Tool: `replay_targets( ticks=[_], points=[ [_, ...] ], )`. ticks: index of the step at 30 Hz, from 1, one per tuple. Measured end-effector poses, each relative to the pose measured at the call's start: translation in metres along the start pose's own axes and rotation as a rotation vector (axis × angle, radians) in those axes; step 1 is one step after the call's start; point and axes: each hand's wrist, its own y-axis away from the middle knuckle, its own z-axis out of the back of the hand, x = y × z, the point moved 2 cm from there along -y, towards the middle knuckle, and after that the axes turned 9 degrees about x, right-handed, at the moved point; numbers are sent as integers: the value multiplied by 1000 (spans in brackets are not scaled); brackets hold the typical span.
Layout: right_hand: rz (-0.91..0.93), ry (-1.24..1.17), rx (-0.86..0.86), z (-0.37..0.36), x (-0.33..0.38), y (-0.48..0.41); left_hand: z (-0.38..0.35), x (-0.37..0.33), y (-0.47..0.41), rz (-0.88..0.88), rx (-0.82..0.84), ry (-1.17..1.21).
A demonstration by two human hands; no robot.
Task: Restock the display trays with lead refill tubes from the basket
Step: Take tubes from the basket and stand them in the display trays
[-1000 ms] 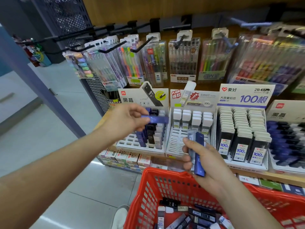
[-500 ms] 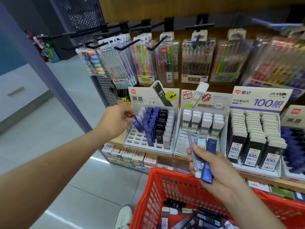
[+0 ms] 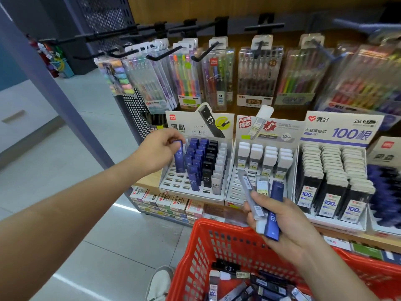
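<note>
Tubes point(image 3: 267, 285) lie loose in the bottom of the red basket point(image 3: 208, 222) at the lower right of the frame, some dark blue, some black, some clear with white caps. More are in the hands.

The left hand point(image 3: 159, 148), just left of centre, pinches one blue tube point(image 3: 179, 157) by its top between thumb and fingers. It stands nearly upright, its lower end at the slots on the left side of the left tray point(image 3: 173, 184) (whether it sits in a slot I cannot tell). Rows of blue, black and grey tubes fill the right side of that tray.

The right hand point(image 3: 282, 222), right of centre and above the basket's far rim, grips a fan point(image 3: 257, 206) of tubes. A dark blue one point(image 3: 274, 213) is on the right, a clear grey one slants up to the left, and a clear one with a white label point(image 3: 262, 189) stands between them.

Behind the fan sits the middle tray point(image 3: 233, 193), with white-capped tubes in its back rows. To its right, the right tray point(image 3: 312, 218) is packed with black tubes marked 100.

Pen packs point(image 3: 258, 74) hang on hooks across the top. A white shoe point(image 3: 160, 281) shows at the bottom edge, left of the basket.
</note>
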Motion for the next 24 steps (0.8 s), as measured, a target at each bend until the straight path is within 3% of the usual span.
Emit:
replay_targets(
  ticks=[6,12,24],
  points=[
    [79,72,42,10,18,18,-21,-71,17,-53,252,299],
    [125,-31,63,33,46,49,-65,-144,34,-117,416,482],
    [321,99,-207,141,106,117,-172,-268,15,-162,356,418]
  ],
)
